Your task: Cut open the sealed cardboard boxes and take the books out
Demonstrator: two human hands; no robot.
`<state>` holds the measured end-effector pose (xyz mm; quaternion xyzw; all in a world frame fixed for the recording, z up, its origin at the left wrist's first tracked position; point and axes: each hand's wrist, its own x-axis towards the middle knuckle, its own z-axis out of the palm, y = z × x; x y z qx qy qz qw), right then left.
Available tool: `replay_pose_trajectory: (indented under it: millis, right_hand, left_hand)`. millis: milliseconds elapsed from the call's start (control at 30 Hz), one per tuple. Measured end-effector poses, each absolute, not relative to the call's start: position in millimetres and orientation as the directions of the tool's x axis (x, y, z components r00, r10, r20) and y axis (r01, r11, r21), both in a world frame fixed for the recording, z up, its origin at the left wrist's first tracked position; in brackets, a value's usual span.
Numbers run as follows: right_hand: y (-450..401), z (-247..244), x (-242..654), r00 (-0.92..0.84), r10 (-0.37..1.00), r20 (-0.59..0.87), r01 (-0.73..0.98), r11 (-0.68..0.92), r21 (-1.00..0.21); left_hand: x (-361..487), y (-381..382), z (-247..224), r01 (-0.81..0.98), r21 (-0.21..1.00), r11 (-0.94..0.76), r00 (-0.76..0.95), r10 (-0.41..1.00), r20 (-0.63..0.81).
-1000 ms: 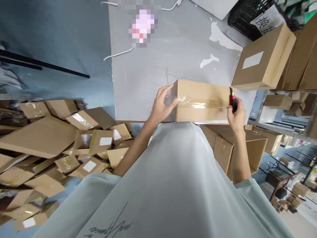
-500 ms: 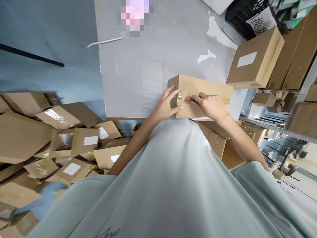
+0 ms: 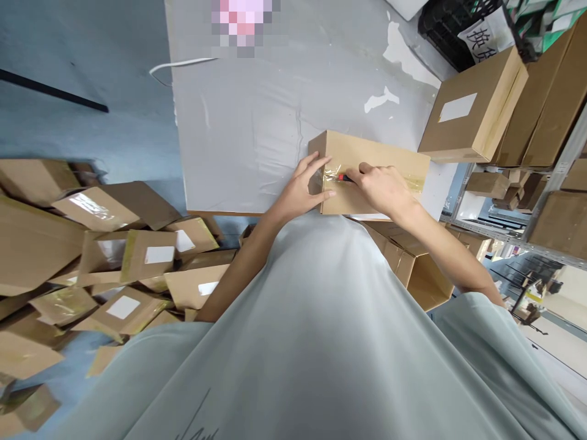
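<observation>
A closed cardboard box (image 3: 376,150) lies on the grey table against its near edge, clear tape (image 3: 337,173) along its top. My left hand (image 3: 303,186) steadies the box at its left end, thumb and fingers spread over the end's edge. In my right fist (image 3: 378,185) is a red-and-black-handled cutter (image 3: 343,178), held low over the taped seam near the left end. The blade is too small to make out, and my fingers hide most of the handle.
Another carton with a white label (image 3: 472,107) stands at the table's right edge, before a black crate (image 3: 452,30). Many cartons (image 3: 110,208) are heaped on the floor at left. An open carton (image 3: 428,281) sits below right. A white cable (image 3: 183,63) crosses the table (image 3: 233,134).
My right hand and the cutter have moved slightly left along the tape. My left hand still braces the box end. The whole view has shifted a little.
</observation>
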<state>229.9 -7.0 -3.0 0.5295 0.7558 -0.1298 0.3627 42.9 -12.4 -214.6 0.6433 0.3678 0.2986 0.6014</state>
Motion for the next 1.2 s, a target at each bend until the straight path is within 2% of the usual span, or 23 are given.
replay_pose_trajectory:
  millis: [267,467,633,767,933,1033,1200]
  right_hand:
    - [-1.2,-3.2,240.2,-0.221,0.717,-0.661,0.898,0.414,0.149]
    - [-28.1,-11.2,343.0,-0.148,0.77,-0.621,0.929,0.323,0.179]
    - [-54.9,-16.0,423.8,-0.12,0.817,-0.564,0.956,0.249,0.158]
    - [-58.5,-24.4,444.1,-0.182,0.829,-0.528,0.966,0.25,0.06]
    - [-49.0,-47.2,454.2,-0.298,0.821,-0.487,0.954,0.264,-0.14]
    - [-49.6,-58.2,468.4,-0.329,0.81,-0.486,0.944,0.276,-0.18]
    - [-64.9,-56.3,514.5,-0.3,0.827,-0.475,0.953,0.234,-0.194]
  left_hand:
    - [40.5,-8.9,-210.3,0.179,0.984,-0.019,0.549,0.832,-0.084]
    - [43.3,-13.9,-198.2,0.219,0.973,0.073,0.465,0.869,-0.17]
    - [51.0,-22.3,-186.2,0.358,0.931,0.073,0.356,0.911,-0.208]
    - [95.8,-33.2,-173.8,0.543,0.839,0.039,0.168,0.974,-0.155]
    - [175.8,-44.9,-169.4,0.703,0.695,0.15,-0.149,0.987,-0.062]
    - [194.5,-49.1,-166.0,0.743,0.644,0.18,-0.205,0.978,-0.037]
    - [192.0,-50.2,-164.7,0.799,0.584,0.146,-0.185,0.983,0.008]
